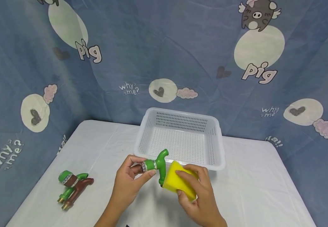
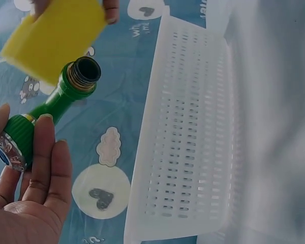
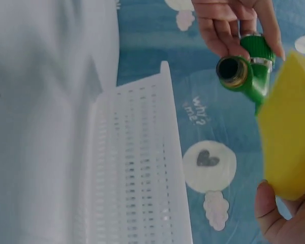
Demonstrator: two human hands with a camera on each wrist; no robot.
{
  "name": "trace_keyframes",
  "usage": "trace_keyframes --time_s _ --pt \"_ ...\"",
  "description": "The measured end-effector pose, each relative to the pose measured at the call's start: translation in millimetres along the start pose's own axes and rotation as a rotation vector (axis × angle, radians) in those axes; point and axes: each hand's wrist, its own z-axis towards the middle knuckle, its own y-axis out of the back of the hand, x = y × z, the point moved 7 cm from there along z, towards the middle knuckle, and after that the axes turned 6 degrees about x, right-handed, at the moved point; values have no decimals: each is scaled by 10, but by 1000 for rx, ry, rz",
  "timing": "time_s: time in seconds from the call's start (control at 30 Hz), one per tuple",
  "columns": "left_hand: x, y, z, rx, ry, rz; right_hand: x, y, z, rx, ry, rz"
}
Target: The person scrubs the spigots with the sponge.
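My left hand (image 1: 129, 179) grips a green water tap (image 1: 161, 165) by its ribbed knob, thumb in front and fingers behind. The spout curves up and the threaded inlet shows as a dark round opening in both wrist views. Between the thumb and fingers of my right hand (image 1: 199, 192) is a yellow sponge (image 1: 179, 181), held right beside the tap's lower body. In the left wrist view the sponge (image 2: 56, 40) overlaps the tap (image 2: 58, 104) near its threaded end. Both things are up off the table, in front of the basket.
A white perforated plastic basket (image 1: 222, 157) stands behind the hands on the white-covered table (image 1: 251, 189). To the left, a brown tap (image 1: 77, 194) and a green tap with a brown and green knob (image 1: 68, 179) lie across each other. A blue printed cloth (image 1: 198, 56) hangs behind.
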Motion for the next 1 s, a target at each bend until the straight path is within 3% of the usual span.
trace_keyframes --time_s 0.1,0.47,0.6,0.8,1.0 --pt "-7 -12 -3 -3 3 17 28 -29 0 -3 25 18" --pt "11 -37 14 0 -8 45 234 -241 22 118 201 -9" --pt "14 -45 15 4 -4 48 208 -193 8 133 165 69" --pt "28 -48 0 17 21 53 109 -16 24 51 97 87" --pt "38 -85 -21 82 39 68 114 106 39 -66 74 77"
